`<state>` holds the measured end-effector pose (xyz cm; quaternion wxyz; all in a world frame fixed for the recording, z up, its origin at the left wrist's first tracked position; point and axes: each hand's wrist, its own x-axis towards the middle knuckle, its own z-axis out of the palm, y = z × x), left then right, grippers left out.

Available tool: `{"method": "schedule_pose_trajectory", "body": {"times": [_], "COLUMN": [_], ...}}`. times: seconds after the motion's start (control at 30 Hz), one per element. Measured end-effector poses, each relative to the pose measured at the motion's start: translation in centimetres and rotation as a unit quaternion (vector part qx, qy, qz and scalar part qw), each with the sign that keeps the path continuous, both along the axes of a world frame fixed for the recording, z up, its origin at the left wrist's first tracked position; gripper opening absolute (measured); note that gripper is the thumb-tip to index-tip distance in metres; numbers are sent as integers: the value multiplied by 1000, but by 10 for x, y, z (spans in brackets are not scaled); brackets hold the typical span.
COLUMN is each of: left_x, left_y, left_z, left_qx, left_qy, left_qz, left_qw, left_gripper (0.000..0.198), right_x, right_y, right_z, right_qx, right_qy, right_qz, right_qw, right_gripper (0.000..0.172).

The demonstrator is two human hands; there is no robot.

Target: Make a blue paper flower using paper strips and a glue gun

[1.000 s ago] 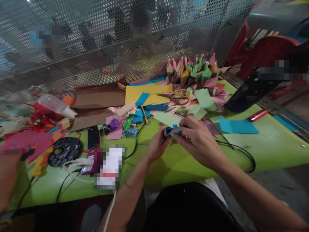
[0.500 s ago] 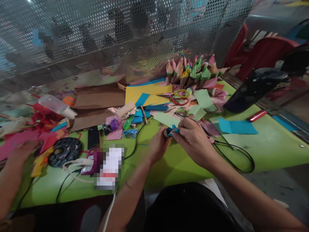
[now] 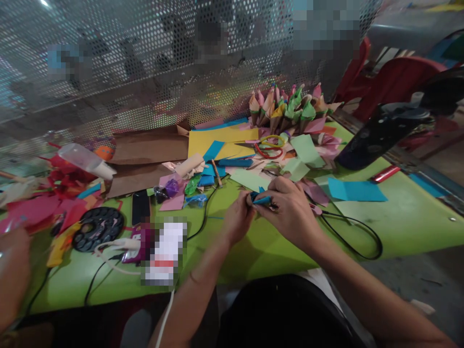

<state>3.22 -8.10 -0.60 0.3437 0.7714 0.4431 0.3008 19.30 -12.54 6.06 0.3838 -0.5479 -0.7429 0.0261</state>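
Observation:
A small folded piece of blue paper [image 3: 264,199] is held between both hands above the green table [image 3: 239,251]. My left hand [image 3: 239,217] is closed round its left end, and a darker part at that end is mostly hidden by the fingers. My right hand [image 3: 290,208] pinches the other side with thumb and fingers. Behind the hands lie a pale green paper sheet [image 3: 250,180], a thin brown stick [image 3: 217,173] and blue paper scraps [image 3: 207,180].
Paper cones [image 3: 290,108] stand at the back. A dark tumbler [image 3: 369,135] and blue sheet [image 3: 357,189] are right. A phone [image 3: 166,251], yellow glue gun [image 3: 60,249] and round black tray [image 3: 99,227] lie left. Another person's arm [image 3: 14,275] reaches in at far left.
The fingers of my right hand have shifted slightly on the blue paper, which now points lower. The other person's hand at the left has drawn back toward the edge.

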Motion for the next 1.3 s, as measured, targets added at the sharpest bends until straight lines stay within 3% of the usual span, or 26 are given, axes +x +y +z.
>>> {"method": "schedule_pose_trajectory", "body": {"times": [0.27, 0.33, 0.47, 0.63, 0.77, 0.9, 1.07, 1.17, 1.3], "left_x": [-1, -1, -3, -6, -8, -11, -13, -14, -16], "left_y": [1, 1, 0, -2, -3, -1, 5, 7, 10], "left_z": [-4, -2, 3, 13, 19, 16, 8, 6, 3], "left_qx": [19, 23, 44, 96, 102, 123, 176, 165, 121], "left_qy": [-25, -41, -84, -80, -55, -48, -37, -14, -3], "left_qz": [-2, -2, -2, -3, 2, -7, -1, 19, 55], "left_qw": [1000, 999, 995, 992, 993, 991, 984, 986, 991], "left_gripper": [25, 24, 26, 39, 38, 36, 37, 41, 46], "right_x": [-1, 1, 7, 16, 23, 32, 37, 36, 32], "right_y": [1, 0, -3, -5, -7, -8, -4, 0, 4], "right_z": [0, 4, 12, 12, 8, 6, 7, 7, 6], "right_qx": [10, 4, -18, -20, -45, -69, -84, -86, -55], "right_qy": [-25, -20, 40, 128, 197, 252, 276, 271, 222], "right_qz": [-11, -2, 53, 100, 106, 114, 130, 135, 155], "right_qw": [1000, 1000, 998, 987, 974, 959, 949, 949, 961], "right_gripper": [2, 8, 29, 31, 37, 41, 31, 27, 35]}}
